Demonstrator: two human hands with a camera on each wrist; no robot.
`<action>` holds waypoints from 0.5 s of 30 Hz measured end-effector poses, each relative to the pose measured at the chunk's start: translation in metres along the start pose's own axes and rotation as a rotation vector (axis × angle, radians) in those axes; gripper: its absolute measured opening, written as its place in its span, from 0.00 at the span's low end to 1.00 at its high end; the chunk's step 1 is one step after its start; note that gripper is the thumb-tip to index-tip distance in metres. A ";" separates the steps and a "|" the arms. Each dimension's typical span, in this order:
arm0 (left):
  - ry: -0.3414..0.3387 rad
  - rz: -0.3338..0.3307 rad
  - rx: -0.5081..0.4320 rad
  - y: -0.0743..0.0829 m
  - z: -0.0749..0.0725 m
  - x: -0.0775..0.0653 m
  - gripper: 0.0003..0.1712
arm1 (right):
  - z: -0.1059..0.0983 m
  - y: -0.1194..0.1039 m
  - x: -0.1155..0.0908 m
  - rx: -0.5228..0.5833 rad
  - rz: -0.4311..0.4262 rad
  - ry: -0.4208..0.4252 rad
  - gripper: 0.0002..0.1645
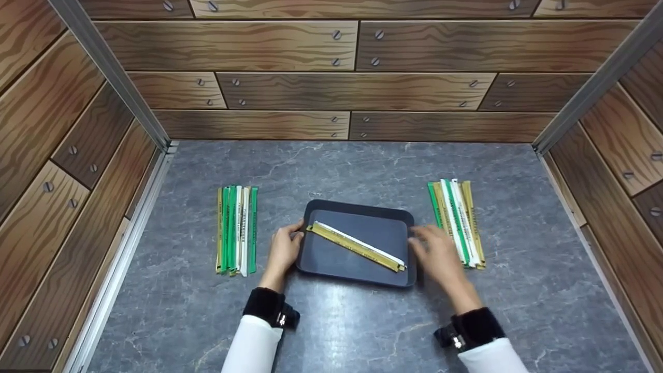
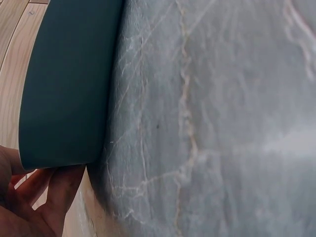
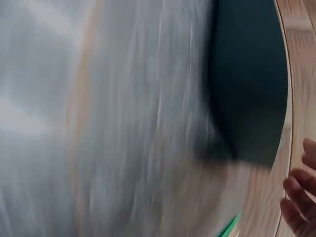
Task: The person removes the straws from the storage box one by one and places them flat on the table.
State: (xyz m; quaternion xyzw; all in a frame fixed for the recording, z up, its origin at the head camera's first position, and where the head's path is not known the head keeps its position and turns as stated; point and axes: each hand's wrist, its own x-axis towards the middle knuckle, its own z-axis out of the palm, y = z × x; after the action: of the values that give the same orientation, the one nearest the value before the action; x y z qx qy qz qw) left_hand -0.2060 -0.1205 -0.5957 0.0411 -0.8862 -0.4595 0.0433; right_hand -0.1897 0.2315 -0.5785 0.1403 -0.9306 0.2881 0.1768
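Observation:
A dark rectangular tray sits slightly turned on the grey table. Lying diagonally in it are a gold stick packet and a white stick packet, side by side. The left hand grips the tray's left edge, with its thumb at the rim; in the left wrist view its fingers meet the tray's side wall. By the tray's right edge is the right hand, its fingers loosely bent. The right wrist view has those fingers apart from the tray wall, holding nothing.
On the left lies a row of green, gold and white stick packets. Another fanned row lies on the right, just past the right hand. Wood-patterned panels with metal corner strips enclose the marbled table at the back and sides.

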 end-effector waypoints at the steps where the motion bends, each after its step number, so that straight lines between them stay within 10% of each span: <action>1: 0.001 0.003 0.000 0.000 0.000 0.000 0.20 | 0.005 -0.007 0.000 -0.001 -0.051 -0.025 0.14; 7: 0.004 0.015 -0.004 -0.001 0.001 0.000 0.20 | 0.031 -0.031 -0.005 -0.044 -0.232 -0.131 0.08; 15: -0.007 -0.002 -0.008 -0.001 0.000 0.000 0.21 | 0.043 -0.036 -0.011 -0.170 -0.204 -0.160 0.09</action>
State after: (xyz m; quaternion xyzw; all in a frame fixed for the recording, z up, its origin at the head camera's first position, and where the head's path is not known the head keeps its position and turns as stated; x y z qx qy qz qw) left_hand -0.2059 -0.1208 -0.5971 0.0402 -0.8843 -0.4634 0.0402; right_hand -0.1775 0.1794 -0.5992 0.2411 -0.9437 0.1769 0.1417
